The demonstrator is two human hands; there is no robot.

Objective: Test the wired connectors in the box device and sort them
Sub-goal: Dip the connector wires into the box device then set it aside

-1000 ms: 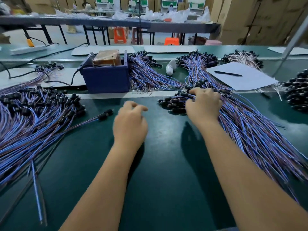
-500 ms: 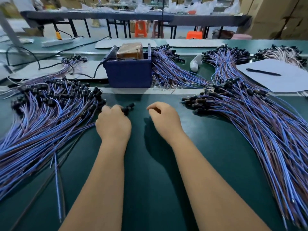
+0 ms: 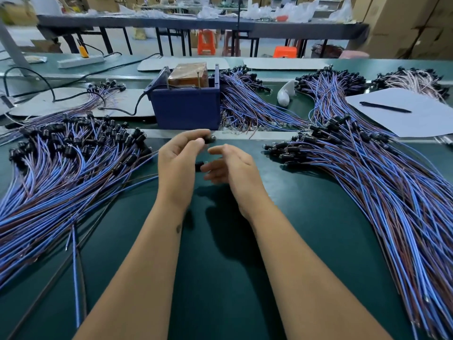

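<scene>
Pinching a black connector [image 3: 208, 139] at twelve o'clock, the left hand [image 3: 177, 165] curls its fingers, while the right hand [image 3: 232, 168] hangs loose, fingers relaxed, holding nothing.

Under my forearms the green tabletop [image 3: 220, 278] looks smooth and matt, the wires [image 3: 392, 204] wear glossy blue and brown plastic sheathing, the box device [image 3: 186, 109] is dull navy plastic, and the sheet [image 3: 416, 119] is plain paper.

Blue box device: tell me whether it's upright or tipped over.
Upright. The blue box device sits flat on the green table with its open top facing up, and a brown block shows inside.
</scene>
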